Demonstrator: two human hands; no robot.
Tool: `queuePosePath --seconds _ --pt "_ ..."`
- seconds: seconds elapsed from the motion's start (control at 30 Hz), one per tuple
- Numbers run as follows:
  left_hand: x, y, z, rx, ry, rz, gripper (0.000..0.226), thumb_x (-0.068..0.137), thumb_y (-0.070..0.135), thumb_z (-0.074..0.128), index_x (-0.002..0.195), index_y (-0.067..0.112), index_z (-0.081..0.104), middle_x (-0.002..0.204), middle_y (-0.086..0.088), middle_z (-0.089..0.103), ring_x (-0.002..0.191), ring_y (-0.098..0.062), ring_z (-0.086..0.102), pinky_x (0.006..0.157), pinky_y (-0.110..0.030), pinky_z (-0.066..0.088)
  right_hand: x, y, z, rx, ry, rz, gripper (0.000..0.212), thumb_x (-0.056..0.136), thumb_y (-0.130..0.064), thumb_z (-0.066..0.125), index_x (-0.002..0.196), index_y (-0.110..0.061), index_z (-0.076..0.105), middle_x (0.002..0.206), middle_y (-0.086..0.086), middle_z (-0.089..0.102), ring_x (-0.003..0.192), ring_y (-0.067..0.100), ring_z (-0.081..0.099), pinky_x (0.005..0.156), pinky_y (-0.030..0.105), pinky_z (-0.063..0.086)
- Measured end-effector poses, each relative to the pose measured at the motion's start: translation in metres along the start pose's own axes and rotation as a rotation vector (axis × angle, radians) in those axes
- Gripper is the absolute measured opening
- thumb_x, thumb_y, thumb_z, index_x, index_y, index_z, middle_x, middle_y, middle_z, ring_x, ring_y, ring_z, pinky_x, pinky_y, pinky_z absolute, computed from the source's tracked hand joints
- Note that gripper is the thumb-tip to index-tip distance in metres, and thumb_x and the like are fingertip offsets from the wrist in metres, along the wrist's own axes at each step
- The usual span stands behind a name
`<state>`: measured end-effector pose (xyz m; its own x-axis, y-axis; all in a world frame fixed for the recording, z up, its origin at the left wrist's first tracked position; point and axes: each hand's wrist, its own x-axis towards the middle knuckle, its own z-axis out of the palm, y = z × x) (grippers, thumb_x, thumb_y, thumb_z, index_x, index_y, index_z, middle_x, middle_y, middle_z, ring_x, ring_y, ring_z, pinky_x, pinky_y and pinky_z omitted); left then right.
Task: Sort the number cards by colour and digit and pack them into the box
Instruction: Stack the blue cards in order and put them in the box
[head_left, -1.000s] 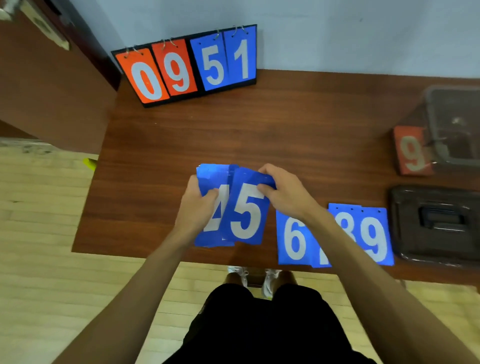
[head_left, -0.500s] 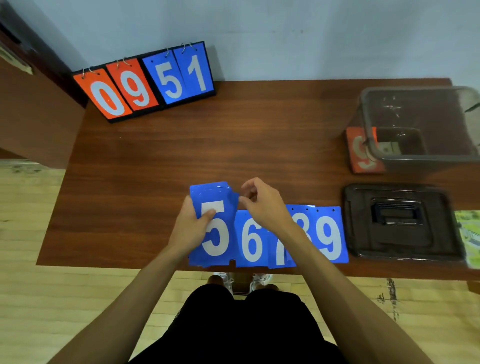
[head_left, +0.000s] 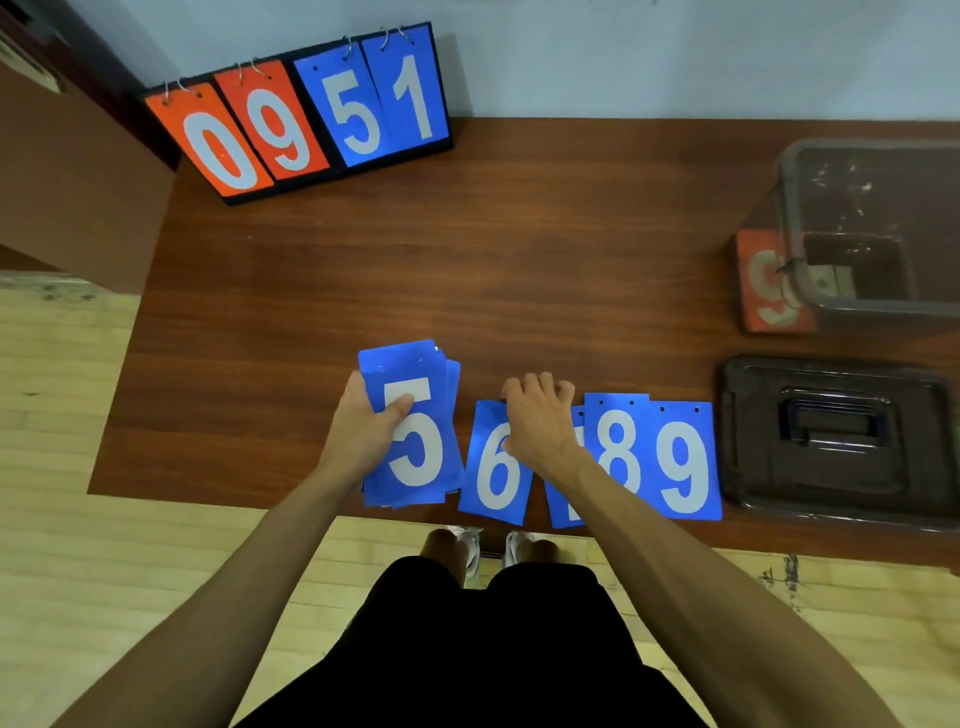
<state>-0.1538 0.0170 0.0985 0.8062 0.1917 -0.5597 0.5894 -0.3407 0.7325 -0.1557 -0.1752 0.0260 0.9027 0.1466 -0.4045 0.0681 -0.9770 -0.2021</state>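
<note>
Head view: the left hand (head_left: 363, 431) grips the blue stack (head_left: 415, 431), fingers wrapped round it, the 5 now squared on top where half a second ago it was just landing. The right hand (head_left: 537, 421) has dropped to the 6 card (head_left: 491, 473) on the table (head_left: 467, 270), fingertips curled over its top edge. 8 and 9 wait; the box (head_left: 872, 228) sits far right.

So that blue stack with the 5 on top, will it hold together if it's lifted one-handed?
Probably not neatly. The blue stack is already fanned at its right edge, so the smooth-looking cards likely slide. Each card looks thin and flat, probably light and slightly bendy. The left hand grips only one side; squaring it with the right hand seems safer.
</note>
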Motion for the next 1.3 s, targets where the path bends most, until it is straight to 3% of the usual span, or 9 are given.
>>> queuePosePath --seconds 0.23,0.37,0.43,0.57,0.7,0.9,1.03,1.17,1.3 --pt "0.014 -0.003 -0.033 -0.081 -0.025 0.029 0.028 0.091 0.021 0.062 0.114 0.024 0.047 0.097 0.008 0.065 0.08 -0.012 0.067 0.056 -0.026 0.054 0.013 -0.022 -0.014 -0.001 -0.081 0.03 0.037 0.085 -0.017 0.058 0.122 -0.014 0.052 0.12 0.009 0.045 0.115 0.029 0.039 0.1 0.043 0.026" --pt "0.023 -0.006 -0.059 -0.137 -0.002 0.033 0.027 0.091 0.018 0.061 0.113 0.024 0.047 0.095 0.008 0.065 0.08 -0.013 0.067 0.057 -0.027 0.053 0.023 -0.038 -0.045 0.186 -0.094 0.069 0.014 0.089 -0.006 0.043 0.101 -0.016 0.043 0.09 0.002 0.044 0.097 0.027 0.045 0.089 0.039 0.024" --pt "0.027 -0.006 -0.068 -0.163 0.0 0.022 0.027 0.091 0.017 0.06 0.114 0.023 0.047 0.096 0.005 0.065 0.081 -0.015 0.067 0.058 -0.029 0.053 0.027 -0.041 -0.059 0.221 -0.091 0.058 0.015 0.09 -0.003 0.039 0.098 -0.017 0.041 0.081 0.001 0.044 0.087 0.026 0.047 0.084 0.038 0.023" --pt "0.033 -0.003 -0.074 -0.175 -0.005 0.012 0.029 0.09 0.015 0.06 0.114 0.024 0.047 0.094 0.006 0.065 0.08 -0.017 0.067 0.057 -0.029 0.053 0.035 -0.033 -0.074 0.183 -0.113 0.024 0.029 0.097 -0.011 0.041 0.126 -0.012 0.045 0.109 0.008 0.058 0.107 0.029 0.051 0.095 0.042 0.029" --pt "0.037 0.0 -0.065 -0.12 -0.037 0.02 0.025 0.091 0.015 0.058 0.109 0.027 0.046 0.092 0.008 0.063 0.077 -0.014 0.066 0.057 -0.029 0.054 0.042 -0.023 -0.068 0.198 -0.15 0.065 0.04 0.099 -0.02 0.045 0.138 -0.011 0.041 0.136 0.012 0.05 0.119 0.032 0.05 0.094 0.043 0.044" --pt "0.04 -0.001 -0.046 -0.064 -0.061 0.0 0.021 0.092 0.013 0.055 0.104 0.027 0.047 0.097 0.002 0.064 0.083 -0.019 0.067 0.066 -0.036 0.057 0.053 -0.008 -0.063 0.293 -0.124 0.066 0.022 0.096 -0.025 0.052 0.112 -0.011 0.055 0.109 0.009 0.064 0.096 0.029 0.059 0.084 0.045 0.049" --pt "0.046 0.009 -0.033 -0.052 0.035 0.007 0.027 0.091 0.015 0.057 0.114 0.024 0.047 0.099 0.003 0.064 0.083 -0.016 0.066 0.059 -0.028 0.054 0.061 0.005 -0.074 0.467 -0.105 0.016 0.01 0.095 -0.02 0.054 0.101 -0.013 0.058 0.09 0.002 0.06 0.086 0.023 0.055 0.074 0.035 0.043" --pt "0.052 0.026 -0.034 -0.035 0.147 0.036 0.025 0.09 0.013 0.056 0.111 0.024 0.047 0.089 0.008 0.063 0.076 -0.012 0.065 0.055 -0.027 0.051 0.067 0.016 -0.091 0.592 -0.011 -0.012 0.01 0.091 -0.006 0.054 0.093 -0.014 0.059 0.091 0.004 0.064 0.085 0.02 0.057 0.071 0.031 0.045" --pt "0.053 0.039 -0.039 0.005 0.201 0.059 0.023 0.091 0.013 0.055 0.109 0.022 0.044 0.086 0.01 0.059 0.074 -0.009 0.063 0.053 -0.024 0.048 0.065 0.025 -0.115 0.613 -0.071 -0.128 0.015 0.087 -0.002 0.057 0.095 -0.013 0.063 0.092 0.003 0.067 0.085 0.017 0.06 0.076 0.032 0.05"
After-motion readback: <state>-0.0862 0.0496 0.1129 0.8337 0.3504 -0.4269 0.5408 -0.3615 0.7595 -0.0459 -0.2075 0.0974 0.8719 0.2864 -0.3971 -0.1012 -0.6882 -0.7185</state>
